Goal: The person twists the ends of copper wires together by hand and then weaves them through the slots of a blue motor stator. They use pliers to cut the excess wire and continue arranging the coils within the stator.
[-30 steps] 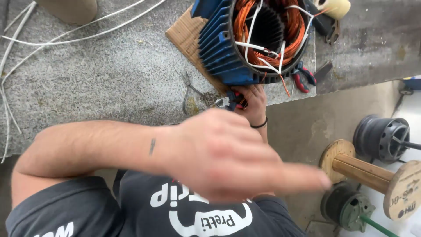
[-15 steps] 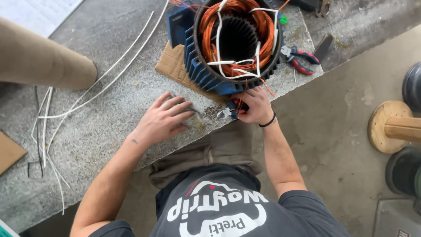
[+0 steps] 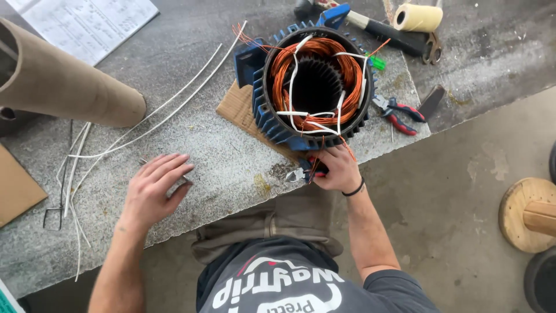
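Note:
A blue finned motor stator (image 3: 272, 116) with orange copper windings (image 3: 315, 64) and white sleeving lies on a piece of cardboard (image 3: 234, 107) on the grey stone bench. My right hand (image 3: 339, 168) rests at the stator's near edge and grips a small red-and-black-handled cutter (image 3: 304, 173), with thin copper wire ends beside it. My left hand (image 3: 153, 188) lies flat on the bench to the left, fingers apart, holding nothing. Its fingertips touch a thin metal piece near the long white sleeving strands (image 3: 145, 124).
A brown cardboard tube (image 3: 69, 87) and a printed sheet (image 3: 87, 23) lie at the far left. Red-handled pliers (image 3: 399, 113), a cream tape roll (image 3: 417, 17) and a dark-handled tool (image 3: 388, 32) are to the right. A wooden spool (image 3: 530, 214) stands on the floor.
My left hand has slid left along the bench, away from the stator and the right hand. The right hand stays at the stator's near edge with the cutter.

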